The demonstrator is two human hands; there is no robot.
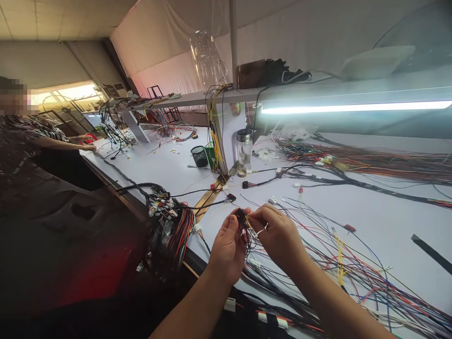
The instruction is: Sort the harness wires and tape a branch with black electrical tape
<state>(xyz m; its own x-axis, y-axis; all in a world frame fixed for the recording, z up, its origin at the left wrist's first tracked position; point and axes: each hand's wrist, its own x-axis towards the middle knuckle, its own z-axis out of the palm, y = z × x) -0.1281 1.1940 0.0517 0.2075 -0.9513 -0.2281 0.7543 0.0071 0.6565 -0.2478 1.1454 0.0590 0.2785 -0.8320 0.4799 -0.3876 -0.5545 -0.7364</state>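
Observation:
My left hand point(228, 245) is closed round a black wire connector point(241, 216), with the thumb along its near side. Several thin wires, dark, red and yellow, hang from the connector between my hands. My right hand point(277, 230) pinches a wire point(248, 222) close to the connector's right side; the fingertips partly hide it. A small white piece shows by my right fingers, too small to name. Below and to the right, a loose wire harness point(328, 263) of many coloured strands spreads over the white table point(395, 216).
A bundle of wires point(181, 230) hangs over the table's edge at left. Behind my hands stand a glass bottle point(244, 150) and a black mesh cup point(199, 156). More harnesses point(353, 165) lie under the lit tube point(353, 107). At far left, another person point(52, 146) works at the table.

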